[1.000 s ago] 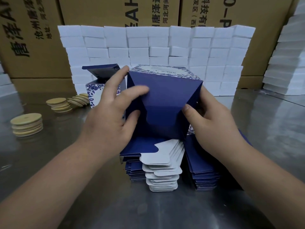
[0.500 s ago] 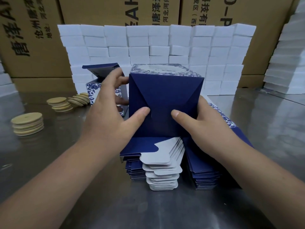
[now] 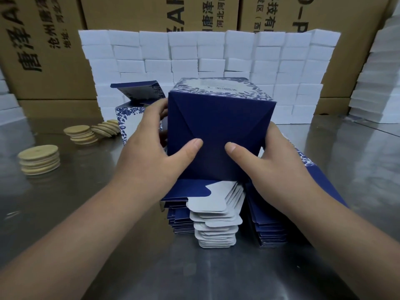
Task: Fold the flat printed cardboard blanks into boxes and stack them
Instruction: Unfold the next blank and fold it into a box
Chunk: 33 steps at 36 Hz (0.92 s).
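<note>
Both hands close their grip on one folded box (image 3: 220, 118) at the centre of the frame. The left hand (image 3: 147, 152) clasps its left side, fingers curled round the edge and thumb (image 3: 190, 148) pressed flat on the near dark blue face. The right hand (image 3: 275, 161) clasps the right side, with its thumb (image 3: 236, 150) on the same face and its fingers hidden behind the box. The two thumbs lie near each other where the folded flaps meet. The box's top face shows a blue floral print.

Directly below the box sits a pile of flat blanks (image 3: 214, 221), dark blue with white tabs, on the shiny metal surface (image 3: 86, 213); whether the box touches the pile cannot be told. Left of centre, behind the left hand, stands a second box (image 3: 129, 118) with its lid flap raised. Further left lie two piles of wooden discs (image 3: 40, 159). Across the upper frame, white blocks (image 3: 207, 50) form a wall in front of brown cartons (image 3: 43, 40).
</note>
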Available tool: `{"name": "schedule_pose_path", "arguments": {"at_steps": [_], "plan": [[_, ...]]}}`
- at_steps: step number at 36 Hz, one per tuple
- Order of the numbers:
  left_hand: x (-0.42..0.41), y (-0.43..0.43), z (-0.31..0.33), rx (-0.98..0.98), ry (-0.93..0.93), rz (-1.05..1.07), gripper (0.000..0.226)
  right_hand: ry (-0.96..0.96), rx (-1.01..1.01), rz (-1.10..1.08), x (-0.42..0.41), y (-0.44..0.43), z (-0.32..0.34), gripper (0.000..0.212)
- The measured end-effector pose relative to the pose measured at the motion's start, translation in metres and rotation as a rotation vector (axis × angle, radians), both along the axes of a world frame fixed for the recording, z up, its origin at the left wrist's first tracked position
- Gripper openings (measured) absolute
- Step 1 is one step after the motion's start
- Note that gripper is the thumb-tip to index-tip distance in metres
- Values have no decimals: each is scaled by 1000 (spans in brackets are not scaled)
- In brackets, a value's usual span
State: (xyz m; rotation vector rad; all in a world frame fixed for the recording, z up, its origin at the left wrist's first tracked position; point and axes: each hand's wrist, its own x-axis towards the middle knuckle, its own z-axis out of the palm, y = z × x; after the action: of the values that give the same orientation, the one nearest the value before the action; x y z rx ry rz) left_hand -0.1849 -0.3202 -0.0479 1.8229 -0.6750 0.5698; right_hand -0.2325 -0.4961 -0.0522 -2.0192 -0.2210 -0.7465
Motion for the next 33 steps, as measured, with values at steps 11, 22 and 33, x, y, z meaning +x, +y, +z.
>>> {"name": "schedule_pose_path", "arguments": {"at_steps": [11, 22, 33], "plan": [[-9, -2, 4, 69, -48, 111, 84, -38, 80, -44, -4, 1, 2, 42], [-13, -3, 5, 81, -90, 185, 76, -112, 27, -18, -2, -4, -1, 89], [-15, -5, 4, 105, -122, 240, 72, -112, 30, -88, -4, -1, 4, 63]]}}
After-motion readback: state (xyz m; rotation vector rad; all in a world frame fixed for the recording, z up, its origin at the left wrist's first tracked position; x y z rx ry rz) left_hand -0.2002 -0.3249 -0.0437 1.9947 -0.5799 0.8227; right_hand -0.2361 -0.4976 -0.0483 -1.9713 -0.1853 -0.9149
